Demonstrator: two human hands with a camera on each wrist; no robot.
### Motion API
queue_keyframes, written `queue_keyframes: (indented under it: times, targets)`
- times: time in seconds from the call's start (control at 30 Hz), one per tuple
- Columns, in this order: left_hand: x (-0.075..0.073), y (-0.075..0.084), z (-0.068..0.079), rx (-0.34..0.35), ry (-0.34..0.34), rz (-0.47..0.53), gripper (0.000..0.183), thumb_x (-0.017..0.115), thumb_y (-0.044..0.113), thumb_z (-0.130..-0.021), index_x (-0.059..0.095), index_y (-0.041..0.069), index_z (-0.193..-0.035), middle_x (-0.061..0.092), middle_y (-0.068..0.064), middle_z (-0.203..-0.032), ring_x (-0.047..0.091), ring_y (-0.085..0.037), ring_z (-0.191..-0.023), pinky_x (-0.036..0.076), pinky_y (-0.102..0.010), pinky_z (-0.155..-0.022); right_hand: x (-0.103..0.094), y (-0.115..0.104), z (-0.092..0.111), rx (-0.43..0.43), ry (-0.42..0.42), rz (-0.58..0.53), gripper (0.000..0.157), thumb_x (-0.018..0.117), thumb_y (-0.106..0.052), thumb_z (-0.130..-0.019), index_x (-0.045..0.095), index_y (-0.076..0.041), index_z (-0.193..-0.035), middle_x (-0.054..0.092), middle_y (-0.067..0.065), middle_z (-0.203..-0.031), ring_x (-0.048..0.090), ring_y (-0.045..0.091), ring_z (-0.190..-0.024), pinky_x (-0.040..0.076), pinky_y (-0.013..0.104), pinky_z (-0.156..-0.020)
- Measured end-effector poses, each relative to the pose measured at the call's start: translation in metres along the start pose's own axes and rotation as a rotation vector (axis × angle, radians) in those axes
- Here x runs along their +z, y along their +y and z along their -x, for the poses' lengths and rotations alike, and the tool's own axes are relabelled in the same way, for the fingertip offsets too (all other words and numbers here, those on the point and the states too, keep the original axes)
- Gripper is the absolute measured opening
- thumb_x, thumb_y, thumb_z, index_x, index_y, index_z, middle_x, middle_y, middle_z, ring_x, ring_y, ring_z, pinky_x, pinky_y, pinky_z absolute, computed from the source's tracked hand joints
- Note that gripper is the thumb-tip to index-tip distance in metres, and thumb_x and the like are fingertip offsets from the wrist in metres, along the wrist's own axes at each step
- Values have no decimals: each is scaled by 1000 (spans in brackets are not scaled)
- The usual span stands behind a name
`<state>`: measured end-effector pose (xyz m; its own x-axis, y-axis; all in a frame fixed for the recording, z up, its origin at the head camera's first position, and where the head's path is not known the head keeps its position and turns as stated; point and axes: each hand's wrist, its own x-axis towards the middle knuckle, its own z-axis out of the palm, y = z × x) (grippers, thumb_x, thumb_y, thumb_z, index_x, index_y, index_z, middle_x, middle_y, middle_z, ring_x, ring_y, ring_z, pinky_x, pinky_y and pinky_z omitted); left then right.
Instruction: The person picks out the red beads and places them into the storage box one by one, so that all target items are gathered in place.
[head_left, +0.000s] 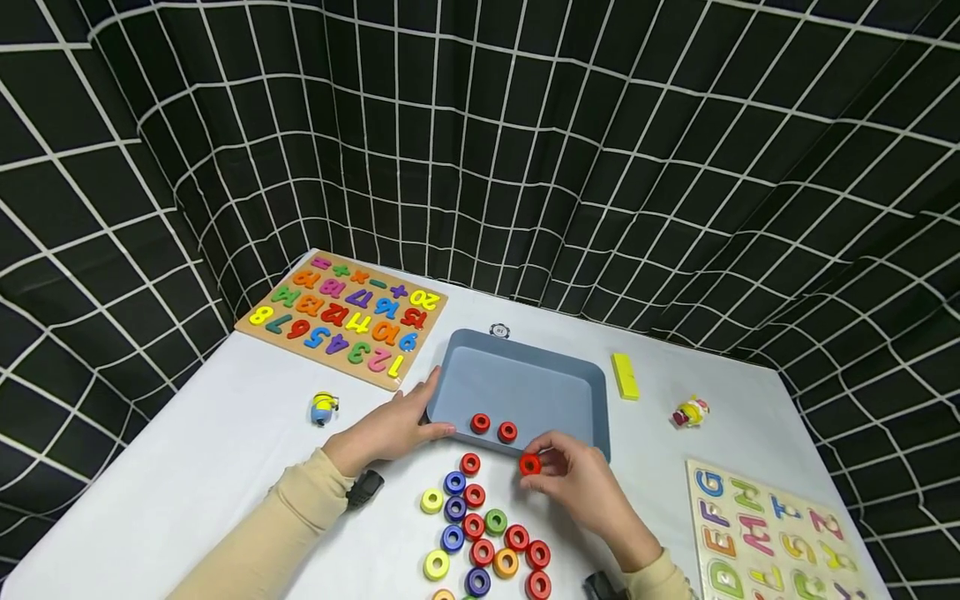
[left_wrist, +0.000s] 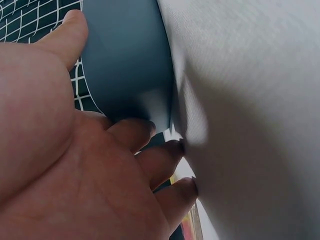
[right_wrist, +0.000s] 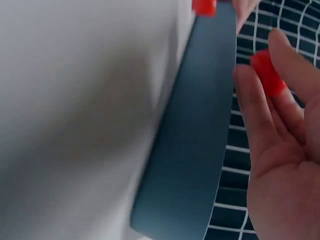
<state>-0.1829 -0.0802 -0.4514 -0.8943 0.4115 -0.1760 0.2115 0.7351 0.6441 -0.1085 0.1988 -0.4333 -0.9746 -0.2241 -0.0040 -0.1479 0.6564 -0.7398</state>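
A grey-blue tray [head_left: 525,379] lies in the middle of the table with two red rings, one [head_left: 480,423] beside the other [head_left: 507,432], inside its near edge. My left hand [head_left: 393,425] holds the tray's near-left corner, the thumb at the front wall and the fingers round the left side. In the left wrist view, fingertips [left_wrist: 187,187] touch the white cloth beside the tray's wall. Between thumb and fingers, my right hand [head_left: 573,479] pinches a red ring [head_left: 530,465] at the tray's front rim. The right wrist view shows that ring [right_wrist: 267,72] raised above the rim.
Several loose rings, such as a green one [head_left: 495,522], lie in front of the tray. A number board [head_left: 345,317] and a minion figure [head_left: 323,407] are left. To the right are a yellow block [head_left: 625,377], a small figure [head_left: 690,412] and a letter board [head_left: 776,533]. A round chip [head_left: 499,331] lies behind.
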Motion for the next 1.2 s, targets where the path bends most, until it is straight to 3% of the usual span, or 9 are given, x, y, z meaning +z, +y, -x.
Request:
queue_keyframes:
  times: [0.13,0.27,0.47,0.63,0.77,0.9,1.07,1.2]
  targets:
    - [2,-1,1,-2,-5,-1,97,59,51,-90,-1,14,-156,17,-17,-160,19,-30,-148,11,-50,-123,-4,-1,-15,44,105,0,35,81,-18,-76,69,-19,-108,74,-4,-94,68,2,-71,54,18,-63]
    - [5,-2,-1,16,-8,-12,97,59,52,-90,-1,13,-156,17,-18,-160,20,-30,-148,12,-50,-123,-4,0,-23,36,99,42,32,75,-23,-83,69,-20,-115,74,-4,-99,66,5,-73,53,20,-64]
    - [8,-2,-4,23,-8,-17,98,58,54,-90,-2,16,-156,17,-15,-160,19,-29,-149,13,-50,-123,-3,8,-28,52,145,158,30,72,-21,-87,68,-21,-117,73,-5,-104,65,9,-91,54,30,-78]
    - [7,-1,-4,22,-9,-15,97,59,53,-90,-2,16,-156,17,-16,-160,19,-29,-149,12,-51,-123,-1,14,-32,67,143,179,33,71,-17,-87,66,-16,-120,69,1,-112,67,16,-101,57,37,-87]
    - [7,-1,-3,11,-12,-20,97,58,53,-90,-2,16,-156,17,-15,-160,18,-29,-149,13,-50,-123,1,15,-34,62,121,267,41,71,-17,-88,63,-11,-128,66,8,-122,64,23,-112,54,43,-94]
    - [7,-2,-2,4,-13,-24,97,58,54,-90,-2,16,-156,16,-15,-160,18,-29,-149,13,-50,-123,-1,12,-30,59,149,312,44,70,-14,-88,61,-11,-131,64,11,-128,61,28,-118,52,46,-97]
    - [5,-2,-3,-2,-10,-22,97,58,54,-90,-3,16,-156,15,-15,-160,18,-28,-149,12,-49,-124,-10,5,-15,45,212,165,35,68,-8,-89,67,-14,-123,69,3,-120,67,18,-110,57,37,-91]
    - [2,-4,-2,2,-3,-19,98,58,54,-90,-2,15,-156,16,-15,-160,18,-28,-149,11,-49,-123,-15,5,2,134,151,-81,26,70,-8,-87,72,-14,-113,74,-1,-107,70,10,-98,58,23,-82]
